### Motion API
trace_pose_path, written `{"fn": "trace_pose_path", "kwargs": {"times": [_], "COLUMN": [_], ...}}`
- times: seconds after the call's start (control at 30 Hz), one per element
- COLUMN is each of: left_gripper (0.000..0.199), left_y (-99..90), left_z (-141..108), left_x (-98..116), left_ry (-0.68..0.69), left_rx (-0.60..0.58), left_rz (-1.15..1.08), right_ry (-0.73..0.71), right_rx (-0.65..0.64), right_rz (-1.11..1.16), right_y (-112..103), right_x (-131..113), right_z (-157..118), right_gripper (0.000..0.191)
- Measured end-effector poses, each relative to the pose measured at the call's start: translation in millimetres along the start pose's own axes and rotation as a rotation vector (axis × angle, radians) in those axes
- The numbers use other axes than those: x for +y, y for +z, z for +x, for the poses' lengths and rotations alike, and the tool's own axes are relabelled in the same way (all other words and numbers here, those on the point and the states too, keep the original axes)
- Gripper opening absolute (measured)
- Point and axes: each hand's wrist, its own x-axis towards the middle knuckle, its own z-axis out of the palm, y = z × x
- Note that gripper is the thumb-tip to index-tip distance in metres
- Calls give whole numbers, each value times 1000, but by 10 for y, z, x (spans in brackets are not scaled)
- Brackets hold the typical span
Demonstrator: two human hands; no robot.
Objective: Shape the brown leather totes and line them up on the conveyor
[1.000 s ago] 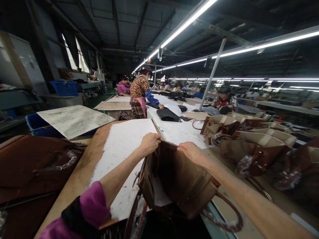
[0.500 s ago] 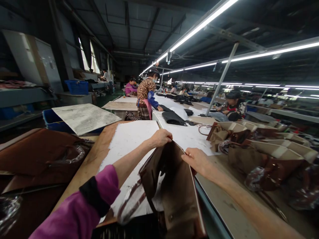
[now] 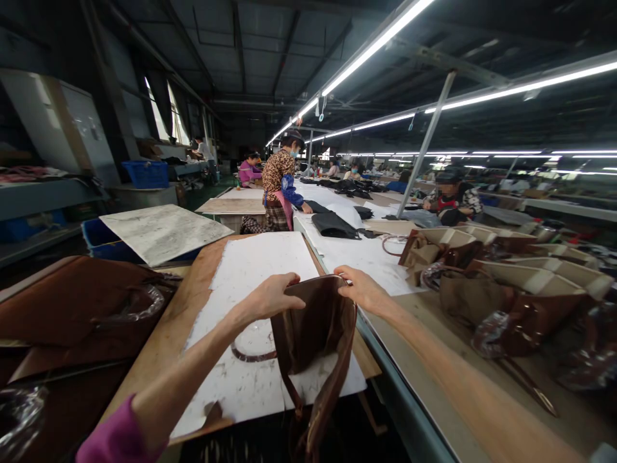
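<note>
A brown handbag (image 3: 315,318) stands with its mouth open toward me, the brown lining showing inside. My right hand (image 3: 364,290) pinches its far rim near the right corner, fingers curled over the edge. At the upper left corner is my left hand (image 3: 270,297), thumb and fingers spread apart; the thumb lies against the bag. A handle in clear plastic wrap (image 3: 253,354) curves out to the bag's left. White paper (image 3: 216,360) on a wooden board lies beneath it. The bag's outer far side is hidden.
Several brown bags with cream edges (image 3: 544,283) stand at right. More brown bags (image 3: 72,302) are stacked at left. A pale board (image 3: 166,231) rests on a blue bin (image 3: 94,238). A co-worker (image 3: 279,186) stands ahead beside black pieces (image 3: 335,226).
The bag has turned and its mouth has opened wider toward me. My left hand has moved left and down, its fingers spreading; my right hand has shifted slightly up and left.
</note>
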Motion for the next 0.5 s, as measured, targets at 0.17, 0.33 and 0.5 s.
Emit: {"fn": "trace_pose_path", "kwargs": {"times": [0.17, 0.33, 0.5], "left_gripper": [30, 25, 31], "left_y": [60, 116, 144], "left_z": [-195, -140, -165], "left_x": [-222, -204, -168], "left_ry": [-140, -219, -263], "left_rx": [98, 73, 17], "left_rz": [-217, -486, -662], "right_ry": [17, 33, 41], "right_rx": [25, 40, 44], "right_rz": [-41, -207, -271], "right_y": [4, 0, -7], "right_x": [-73, -172, -143], "right_z": [36, 41, 78], "right_gripper": [31, 20, 19]}}
